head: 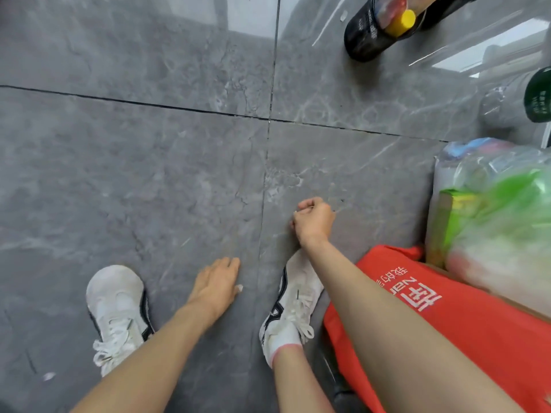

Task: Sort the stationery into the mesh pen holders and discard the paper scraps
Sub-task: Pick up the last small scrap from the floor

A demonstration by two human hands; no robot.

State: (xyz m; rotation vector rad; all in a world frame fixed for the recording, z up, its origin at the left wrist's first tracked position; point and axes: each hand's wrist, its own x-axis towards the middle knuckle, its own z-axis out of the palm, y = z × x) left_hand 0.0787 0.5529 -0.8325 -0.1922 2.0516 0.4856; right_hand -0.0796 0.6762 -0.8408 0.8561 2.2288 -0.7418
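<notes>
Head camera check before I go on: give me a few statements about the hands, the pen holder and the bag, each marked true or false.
1. The left hand is open, with its fingers stretched out. True.
2. The right hand lies flat and open. False: its fingers are curled in tight. Whether they pinch anything is too small to tell.
3. The black pen holder at the top right has something with a yellow cap in it. True.
4. The red bag is on the person's left side. False: it is on the right, next to the right shoe.
5. The right shoe is black all over. False: it is mostly white.
</notes>
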